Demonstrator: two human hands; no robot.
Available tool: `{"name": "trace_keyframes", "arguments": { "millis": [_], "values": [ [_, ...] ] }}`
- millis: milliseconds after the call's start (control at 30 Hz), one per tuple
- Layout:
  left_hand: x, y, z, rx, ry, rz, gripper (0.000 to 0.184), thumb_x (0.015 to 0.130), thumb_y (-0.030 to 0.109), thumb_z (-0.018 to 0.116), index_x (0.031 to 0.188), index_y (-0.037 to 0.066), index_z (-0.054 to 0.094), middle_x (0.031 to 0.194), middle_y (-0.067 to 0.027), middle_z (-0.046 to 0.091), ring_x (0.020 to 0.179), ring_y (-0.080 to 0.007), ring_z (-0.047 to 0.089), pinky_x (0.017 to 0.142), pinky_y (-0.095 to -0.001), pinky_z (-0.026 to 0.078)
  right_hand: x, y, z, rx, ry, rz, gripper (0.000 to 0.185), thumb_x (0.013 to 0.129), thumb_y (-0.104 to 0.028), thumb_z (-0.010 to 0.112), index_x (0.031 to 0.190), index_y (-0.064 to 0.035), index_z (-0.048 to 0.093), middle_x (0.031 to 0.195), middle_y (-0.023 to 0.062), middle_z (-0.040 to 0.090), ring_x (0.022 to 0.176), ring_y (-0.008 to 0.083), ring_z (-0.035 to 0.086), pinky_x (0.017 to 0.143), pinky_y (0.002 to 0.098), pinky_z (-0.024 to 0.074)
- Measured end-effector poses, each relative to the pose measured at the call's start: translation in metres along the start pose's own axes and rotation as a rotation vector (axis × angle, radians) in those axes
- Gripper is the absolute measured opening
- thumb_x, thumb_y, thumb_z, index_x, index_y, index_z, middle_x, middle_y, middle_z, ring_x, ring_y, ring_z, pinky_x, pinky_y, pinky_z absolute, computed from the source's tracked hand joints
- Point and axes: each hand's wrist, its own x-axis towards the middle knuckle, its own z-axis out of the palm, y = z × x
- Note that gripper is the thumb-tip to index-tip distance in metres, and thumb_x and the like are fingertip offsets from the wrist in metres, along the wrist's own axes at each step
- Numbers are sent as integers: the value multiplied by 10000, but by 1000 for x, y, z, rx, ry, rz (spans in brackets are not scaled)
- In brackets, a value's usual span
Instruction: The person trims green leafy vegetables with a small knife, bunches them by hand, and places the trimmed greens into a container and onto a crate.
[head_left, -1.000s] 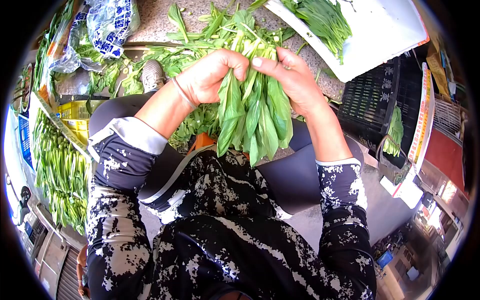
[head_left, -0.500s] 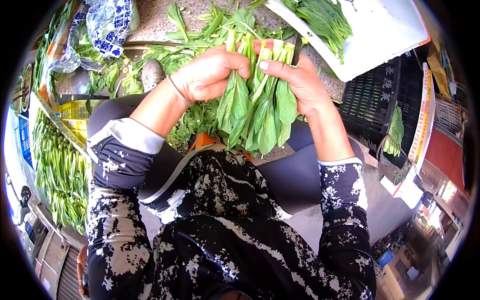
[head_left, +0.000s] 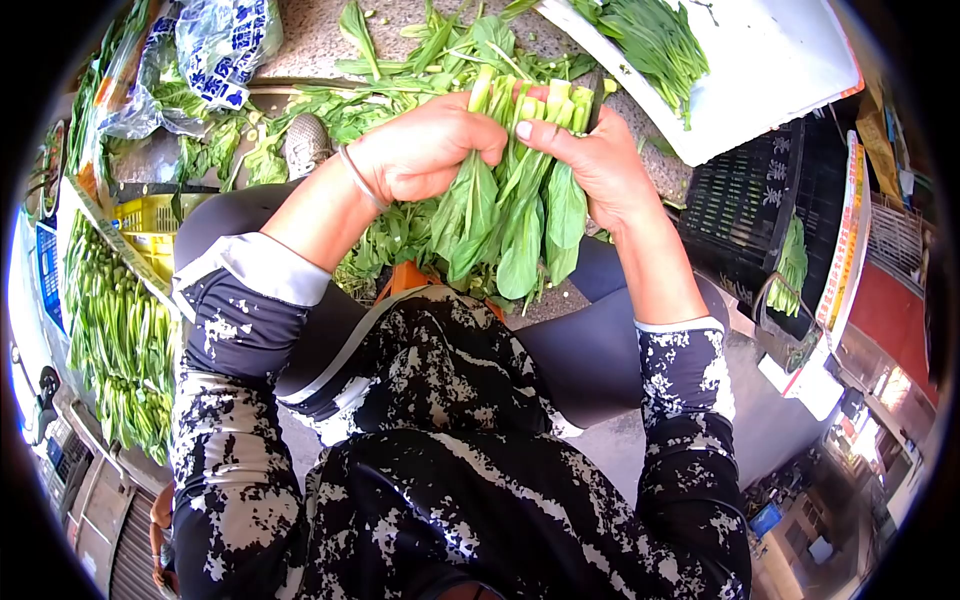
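Between my hands hangs a bunch of leafy greens (head_left: 520, 230), its pale cut stems upward and its leaves drooping over my lap. My left hand (head_left: 435, 145), with a band at the wrist, is closed round the stems on the left side. My right hand (head_left: 595, 165) grips the stems on the right, its thumb across their front. A dark, narrow thing (head_left: 597, 98) shows beside the stems at my right fingers; I cannot make out what it is. Loose leaves (head_left: 400, 95) lie just beyond my hands.
A white box (head_left: 770, 60) at the upper right holds greens. Black crates (head_left: 740, 190) stand right. At left are stacked greens (head_left: 120, 350), a yellow crate (head_left: 150, 225) and a plastic bag (head_left: 225, 50). Part of another person (head_left: 160, 535) shows lower left.
The bunch has spread wider, with its cut stem ends now showing above my fingers. My right hand has shifted slightly right and down. The dark narrow thing has come into view.
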Motion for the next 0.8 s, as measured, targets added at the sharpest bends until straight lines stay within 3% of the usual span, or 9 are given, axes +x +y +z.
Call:
{"name": "trace_keyframes", "arguments": {
  "millis": [233,367,433,533,700,800],
  "values": [
    [-4,-1,7,-125,-131,-22,350,639,-66,482,984,-13,510,854,-54,551,770,-140,545,671,-263,469,1,4,6,67,14,-93,373,692,-107,725,1012,-17,554,907,42,603,811,106,563,755,248,450],
    [-5,-2,5,-186,-151,-26,367,650,-64,484,1010,6,506,848,-57,567,763,-153,561,688,-281,484,4,11,10,-9,3,-251,442,694,-84,718,1071,-1,502,941,57,578,836,116,563,764,244,461],
    [-6,1,6,-226,-178,-50,312,670,-63,493,974,1,524,841,-56,571,747,-143,566,685,-277,483,2,9,14,-9,117,-403,463,694,-83,715,1088,-7,483,921,59,574,846,114,560,760,241,461],
    [-4,1,4,-259,-212,-76,283,696,-56,495,973,-6,526,857,-68,578,754,-155,580,697,-288,494,1,5,12,-98,128,-448,476,691,-65,707,1099,-15,468,916,55,568,836,106,552,743,229,456],
    [1,0,0,-308,-238,-48,290,716,-52,486,1004,-28,513,907,-112,592,795,-199,606,726,-324,518,3,6,1,-138,56,-354,435,729,-45,641,1126,-28,465,919,40,554,818,95,541,735,222,444],
    [3,0,-1,-321,-213,-88,231,720,-45,494,948,-58,533,872,-107,595,757,-176,604,723,-300,503,1,5,0,-102,13,-333,418,748,-31,595,1144,-38,462,922,38,547,823,90,532,740,219,435]
  ]
}}
